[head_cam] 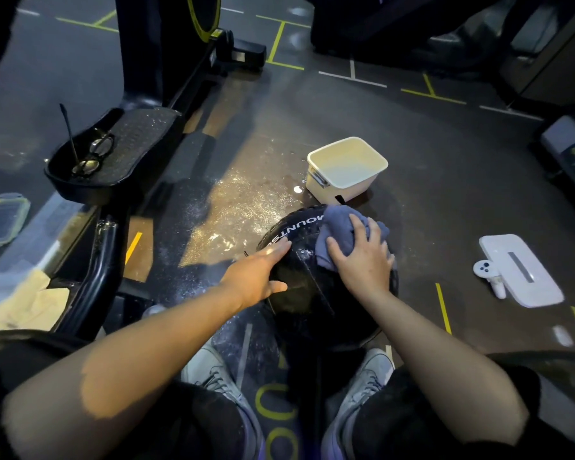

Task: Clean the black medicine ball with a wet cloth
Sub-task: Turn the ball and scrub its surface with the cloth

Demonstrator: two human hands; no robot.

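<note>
The black medicine ball (307, 293) with white lettering sits on the floor just ahead of my feet. A grey-blue cloth (342, 232) lies bunched over its upper right side. My right hand (361, 257) presses down on the cloth with fingers spread over it. On the ball's left side my left hand (258, 272) rests flat, fingers extended, holding nothing. The ball's surface looks wet and shiny between my hands.
A white tub of water (346, 167) stands on the floor just beyond the ball. A black machine pedal with glasses (95, 151) is at left, a yellow cloth (27, 300) lower left, a white lid and controller (518, 273) at right. The floor around is wet.
</note>
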